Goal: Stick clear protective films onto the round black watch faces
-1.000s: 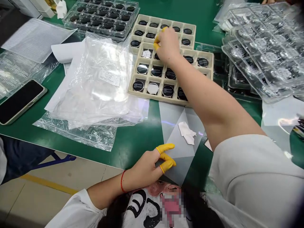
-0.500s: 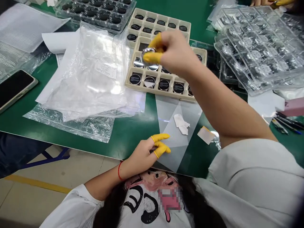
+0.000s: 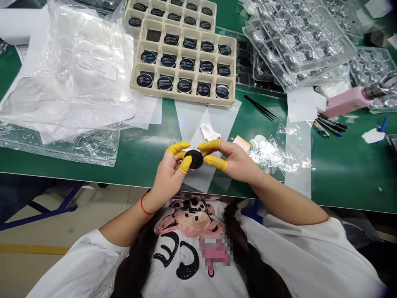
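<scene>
Over the near edge of the table I hold a round black-faced disc (image 3: 195, 159) with a shiny metal rim. My left hand (image 3: 169, 171), in yellow finger cots, is closed on its left side, with the thumb across the black face. My right hand (image 3: 237, 161), also in yellow cots, has its index finger and thumb at the disc's right rim. Beyond the hands, a cream compartment tray (image 3: 186, 96) contains several similar discs with fine white print. Its back-left cell (image 3: 153, 36) shows only a dark bottom. A crumpled white cloth (image 3: 209, 131) lies just past my fingers.
Plastic bags and papers (image 3: 93, 82) cover the left. A second cream tray (image 3: 169, 25) sits behind. Clear blister trays (image 3: 297, 41) are stacked at back right. Black tweezers (image 3: 259, 108), a pink bottle (image 3: 347, 102), pens (image 3: 330, 125) and clear film scraps (image 3: 269, 155) lie rightward.
My right hand has come down from above the tray to the table's near edge with the disc. My left hand has risen and closed on it. The view has shifted rightward.
</scene>
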`<control>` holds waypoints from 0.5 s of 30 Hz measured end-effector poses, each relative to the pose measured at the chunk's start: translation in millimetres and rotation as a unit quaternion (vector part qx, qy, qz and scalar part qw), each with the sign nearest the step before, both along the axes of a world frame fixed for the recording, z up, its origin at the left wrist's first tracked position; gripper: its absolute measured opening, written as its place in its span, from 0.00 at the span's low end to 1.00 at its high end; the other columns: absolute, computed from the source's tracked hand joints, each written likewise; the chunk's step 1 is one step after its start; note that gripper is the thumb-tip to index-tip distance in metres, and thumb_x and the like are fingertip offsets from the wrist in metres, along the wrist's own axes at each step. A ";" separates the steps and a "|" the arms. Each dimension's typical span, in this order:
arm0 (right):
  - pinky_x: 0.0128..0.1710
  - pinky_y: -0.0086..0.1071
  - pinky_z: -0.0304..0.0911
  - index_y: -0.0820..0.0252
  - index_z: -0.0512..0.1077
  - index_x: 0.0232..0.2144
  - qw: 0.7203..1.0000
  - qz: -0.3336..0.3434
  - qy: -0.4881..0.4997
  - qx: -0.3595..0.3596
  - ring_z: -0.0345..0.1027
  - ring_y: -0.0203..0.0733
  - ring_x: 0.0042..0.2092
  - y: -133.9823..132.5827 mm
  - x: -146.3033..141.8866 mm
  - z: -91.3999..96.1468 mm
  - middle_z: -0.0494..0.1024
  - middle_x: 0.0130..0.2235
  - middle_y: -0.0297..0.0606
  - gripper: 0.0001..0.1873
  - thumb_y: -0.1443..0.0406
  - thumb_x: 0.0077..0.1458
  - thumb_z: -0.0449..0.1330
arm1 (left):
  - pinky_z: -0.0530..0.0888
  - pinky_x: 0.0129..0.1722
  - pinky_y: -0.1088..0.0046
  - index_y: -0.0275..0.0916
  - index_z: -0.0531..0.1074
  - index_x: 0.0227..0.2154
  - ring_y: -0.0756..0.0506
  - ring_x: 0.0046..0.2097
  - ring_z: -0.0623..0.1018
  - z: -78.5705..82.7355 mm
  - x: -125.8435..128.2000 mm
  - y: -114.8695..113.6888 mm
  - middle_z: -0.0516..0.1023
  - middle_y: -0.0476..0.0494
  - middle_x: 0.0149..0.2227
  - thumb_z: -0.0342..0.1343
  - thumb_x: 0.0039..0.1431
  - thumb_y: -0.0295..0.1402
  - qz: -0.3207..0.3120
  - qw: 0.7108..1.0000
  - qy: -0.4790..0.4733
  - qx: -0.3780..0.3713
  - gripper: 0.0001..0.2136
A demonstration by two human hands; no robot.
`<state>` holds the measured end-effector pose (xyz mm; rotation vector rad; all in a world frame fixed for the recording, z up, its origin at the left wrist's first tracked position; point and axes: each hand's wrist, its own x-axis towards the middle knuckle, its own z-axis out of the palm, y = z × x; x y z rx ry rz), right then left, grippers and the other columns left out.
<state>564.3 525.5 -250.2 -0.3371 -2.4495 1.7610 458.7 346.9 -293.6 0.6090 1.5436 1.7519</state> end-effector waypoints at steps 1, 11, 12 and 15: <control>0.43 0.37 0.73 0.59 0.77 0.43 1.000 -0.005 -0.013 0.007 0.75 0.40 0.39 -1.9 1.7 -0.3 0.82 0.39 0.39 0.15 0.55 0.58 0.65 | 0.78 0.45 0.74 0.40 0.66 0.54 0.49 0.43 0.81 -1.2 1.9 -0.2 0.80 0.45 0.41 0.60 0.65 0.44 0.002 1.000 0.015 0.003 0.20; 0.43 0.37 0.68 0.57 0.78 0.39 0.989 -0.007 0.044 0.137 0.70 0.41 0.40 -0.2 11.2 -5.2 0.79 0.38 0.39 0.07 0.67 0.60 0.60 | 0.80 0.56 0.62 0.42 0.61 0.65 0.42 0.54 0.82 4.0 8.3 5.0 0.77 0.36 0.59 0.66 0.60 0.38 -0.132 0.990 0.045 -0.022 0.33; 0.44 0.38 0.67 0.57 0.78 0.38 0.983 -0.014 0.054 0.176 0.70 0.42 0.41 -1.5 12.0 -6.7 0.79 0.39 0.40 0.07 0.67 0.61 0.59 | 0.80 0.56 0.61 0.41 0.61 0.65 0.42 0.53 0.82 3.5 8.8 6.4 0.78 0.36 0.57 0.66 0.60 0.38 -0.132 0.990 0.045 -0.024 0.33; 0.43 0.40 0.64 0.58 0.75 0.33 0.959 -0.024 0.059 0.275 0.68 0.45 0.41 -6.9 12.7 -10.6 0.78 0.37 0.43 0.09 0.67 0.63 0.56 | 0.80 0.55 0.63 0.40 0.63 0.62 0.44 0.51 0.83 0.9 9.8 9.7 0.80 0.38 0.53 0.66 0.59 0.37 -0.127 0.990 0.051 -0.031 0.31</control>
